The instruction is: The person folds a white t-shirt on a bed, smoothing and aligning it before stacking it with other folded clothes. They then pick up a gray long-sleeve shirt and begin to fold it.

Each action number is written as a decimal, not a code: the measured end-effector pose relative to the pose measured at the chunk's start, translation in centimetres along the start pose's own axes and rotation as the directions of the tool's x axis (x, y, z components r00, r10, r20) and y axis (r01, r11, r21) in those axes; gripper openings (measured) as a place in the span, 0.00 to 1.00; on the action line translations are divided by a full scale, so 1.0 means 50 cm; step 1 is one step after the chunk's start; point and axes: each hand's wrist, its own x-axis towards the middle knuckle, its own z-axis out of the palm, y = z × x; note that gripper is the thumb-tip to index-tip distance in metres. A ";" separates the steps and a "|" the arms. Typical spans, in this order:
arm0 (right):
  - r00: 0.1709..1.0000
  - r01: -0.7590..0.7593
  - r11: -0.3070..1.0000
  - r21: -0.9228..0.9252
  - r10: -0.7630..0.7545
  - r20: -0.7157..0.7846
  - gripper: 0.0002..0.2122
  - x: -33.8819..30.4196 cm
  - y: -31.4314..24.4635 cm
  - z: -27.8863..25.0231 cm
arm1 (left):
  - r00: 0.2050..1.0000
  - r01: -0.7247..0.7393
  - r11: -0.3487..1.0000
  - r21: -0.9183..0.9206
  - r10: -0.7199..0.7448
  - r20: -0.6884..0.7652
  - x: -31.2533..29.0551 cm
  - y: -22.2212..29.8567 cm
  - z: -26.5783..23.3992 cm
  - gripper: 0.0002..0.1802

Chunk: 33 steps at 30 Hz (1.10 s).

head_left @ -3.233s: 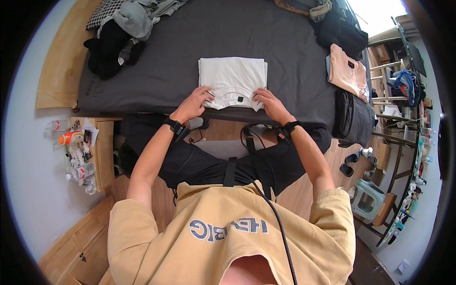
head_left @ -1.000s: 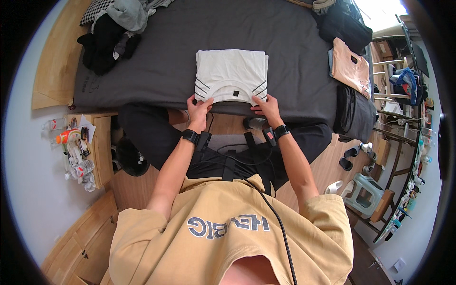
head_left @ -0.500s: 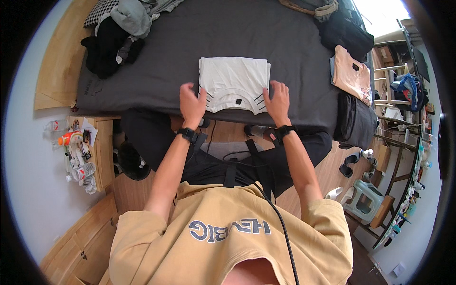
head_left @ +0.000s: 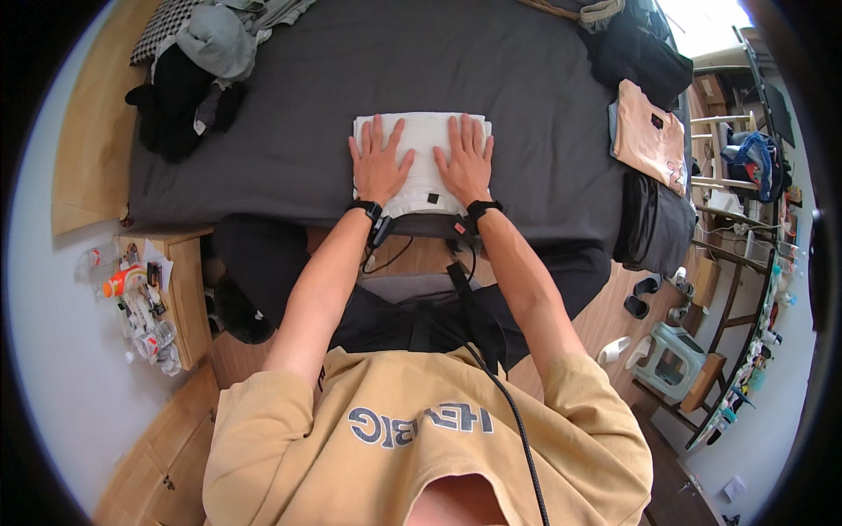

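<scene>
A white T-shirt (head_left: 423, 130), folded into a neat rectangle, lies near the front edge of the dark grey bed (head_left: 289, 114). Its collar, with a small black label inside, faces me. Flat on the left part of the shirt rests my left hand (head_left: 380, 167), fingers spread and pointing away from me. My right hand (head_left: 465, 162) lies the same way on the right part. Both palms touch the cloth and grip nothing. The hands cover much of the shirt's middle and sides.
On the bed's right edge lie a folded peach T-shirt (head_left: 649, 136) and dark folded clothes (head_left: 653, 223). A heap of black and grey clothes (head_left: 189, 88) sits at the far left. Left of my legs stands a wooden bedside cabinet (head_left: 189, 289); a stool (head_left: 671, 361) is at right.
Both hands have moved from the shirt's left and right edges onto its top, and now lie flat with fingers spread. The view has shifted slightly.
</scene>
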 end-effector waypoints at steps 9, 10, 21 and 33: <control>0.993 -0.109 0.994 -0.017 0.109 0.052 0.39 0.013 0.001 0.026 | 0.997 0.025 1.000 -0.012 -0.024 0.078 0.023 -0.021 0.048 0.40; 0.997 -0.068 0.998 -0.001 0.068 0.020 0.38 0.018 0.008 0.022 | 0.993 0.040 0.999 -0.017 -0.038 0.110 0.028 -0.031 0.052 0.38; 0.728 -0.683 0.469 0.560 0.377 0.572 0.30 -0.038 0.124 -0.102 | 0.655 0.732 -0.032 -0.680 -0.243 0.716 -0.031 -0.165 -0.056 0.34; 0.661 0.364 0.929 0.060 -0.303 0.687 0.17 0.300 0.023 -0.376 | 0.202 0.810 0.409 -0.420 0.478 0.855 -0.237 0.147 -0.197 0.22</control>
